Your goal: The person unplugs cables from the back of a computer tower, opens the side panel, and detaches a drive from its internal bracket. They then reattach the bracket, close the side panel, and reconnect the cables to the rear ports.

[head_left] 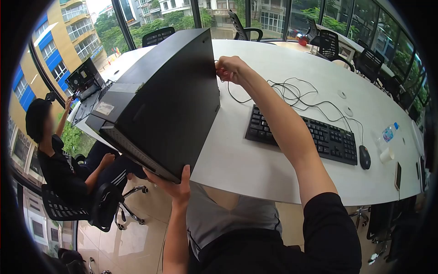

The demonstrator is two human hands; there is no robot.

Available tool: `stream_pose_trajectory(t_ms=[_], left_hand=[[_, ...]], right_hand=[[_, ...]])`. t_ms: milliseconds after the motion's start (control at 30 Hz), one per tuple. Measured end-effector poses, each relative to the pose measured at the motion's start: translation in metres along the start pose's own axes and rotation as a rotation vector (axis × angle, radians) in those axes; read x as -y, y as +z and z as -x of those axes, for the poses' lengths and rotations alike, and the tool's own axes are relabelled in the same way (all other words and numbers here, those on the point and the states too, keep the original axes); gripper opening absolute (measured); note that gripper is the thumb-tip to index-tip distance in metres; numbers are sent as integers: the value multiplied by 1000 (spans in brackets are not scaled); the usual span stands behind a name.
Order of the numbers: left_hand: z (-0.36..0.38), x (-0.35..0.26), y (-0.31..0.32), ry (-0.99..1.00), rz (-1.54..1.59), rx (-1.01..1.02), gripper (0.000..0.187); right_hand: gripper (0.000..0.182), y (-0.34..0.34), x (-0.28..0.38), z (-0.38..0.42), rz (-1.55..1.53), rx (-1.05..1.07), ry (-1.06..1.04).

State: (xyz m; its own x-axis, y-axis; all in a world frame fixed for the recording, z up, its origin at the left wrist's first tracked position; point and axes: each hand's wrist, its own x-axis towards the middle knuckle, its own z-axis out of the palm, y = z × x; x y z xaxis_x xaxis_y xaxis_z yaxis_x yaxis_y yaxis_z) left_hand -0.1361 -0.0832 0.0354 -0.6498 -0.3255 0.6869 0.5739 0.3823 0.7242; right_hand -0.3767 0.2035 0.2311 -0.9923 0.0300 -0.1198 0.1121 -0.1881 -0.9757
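Black desktop PC tower (166, 100) centre-left of frame, at white table (228, 166) edge. Left hand (175, 188) grips its lower front corner. Right hand (232, 69) curled at its rear edge, upper centre; can't tell what it grips. Black keyboard (329, 140), mouse (364, 157) right of centre.
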Motion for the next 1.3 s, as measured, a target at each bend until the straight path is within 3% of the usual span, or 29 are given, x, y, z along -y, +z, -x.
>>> stream_pose_trajectory(t_ms=[133,367,733,833,933,967,1000,1033,1067,1100,1200,1233,1300], left_hand=[[-1,-3,-2,7,-35,21,123],[-3,-7,1,40,28,22,114],[-5,-6,3,35,87,-12,121],[-5,-1,5,54,90,-33,124],[-3,0,2,85,-42,-12,112],[-1,0,3,62,-45,-17,113],[1,0,5,41,-49,-20,114],[1,-1,2,25,-59,-18,116],[-2,-3,0,75,-92,1,120],[-2,-1,2,89,-101,-2,121],[4,6,1,123,-92,0,124],[5,9,4,132,-63,-17,124],[5,12,3,140,-51,-25,124]], right_hand=[[12,-10,-3,-15,-8,93,20],[12,-6,2,-2,-12,11,23],[10,-9,-2,-12,-108,19,47],[13,-2,8,-7,-68,-74,40],[22,-55,-22,-101,-158,106,127],[25,-47,-21,-84,-191,166,162],[20,-47,-8,-63,34,-212,-45],[19,-74,-4,-74,-44,-246,-62],[18,-105,-3,-85,-89,-143,-207],[17,-88,2,-46,-32,-307,-206],[23,-108,-4,-29,71,-243,-56],[29,-96,-1,-9,212,-326,-60],[32,-106,-10,-22,199,-355,-65]])
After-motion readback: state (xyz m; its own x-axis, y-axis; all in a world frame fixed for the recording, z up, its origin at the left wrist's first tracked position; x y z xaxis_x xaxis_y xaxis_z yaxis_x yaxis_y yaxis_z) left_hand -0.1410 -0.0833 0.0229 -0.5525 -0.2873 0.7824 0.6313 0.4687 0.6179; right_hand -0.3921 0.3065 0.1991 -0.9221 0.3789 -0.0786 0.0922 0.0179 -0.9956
